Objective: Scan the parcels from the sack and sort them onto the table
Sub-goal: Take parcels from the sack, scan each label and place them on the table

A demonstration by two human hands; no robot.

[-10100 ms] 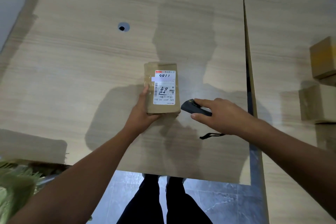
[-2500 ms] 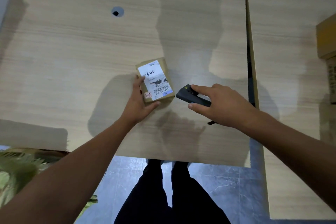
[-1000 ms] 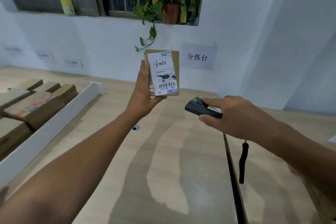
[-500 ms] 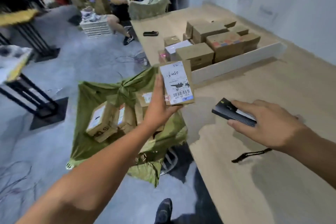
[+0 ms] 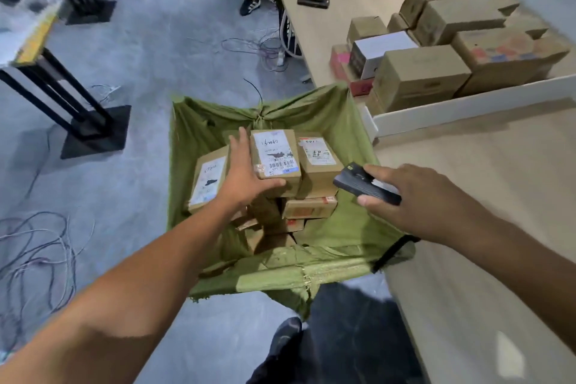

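Parcels fill the open green sack [image 5: 199, 128], which sits on the floor against the near edge of the wooden table [image 5: 486, 184]. At least six brown cardboard parcels can be counted inside the sack; those lower down are partly hidden, so the full number cannot be told.

One small parcel [image 5: 276, 154] is above the middle of the sack with its white label up: a handwritten mark, a dark printed figure and a barcode show, but the small print is too blurred to read. A second labelled parcel [image 5: 316, 162] lies just beside it toward the table, bearing a large black character. A third [image 5: 208, 181] lies on the sack's far-from-table side.

On the table beyond the sack, behind a white divider strip [image 5: 467, 106], stands a cluster of about ten boxes [image 5: 420, 78], one with a white top.

The left hand [image 5: 243, 174] is spread wide, fingers along the small parcel's side and thumb under its near edge, gripping it. The right hand [image 5: 408, 196] is closed around a black handheld scanner [image 5: 364, 184], over the sack's table-side rim.
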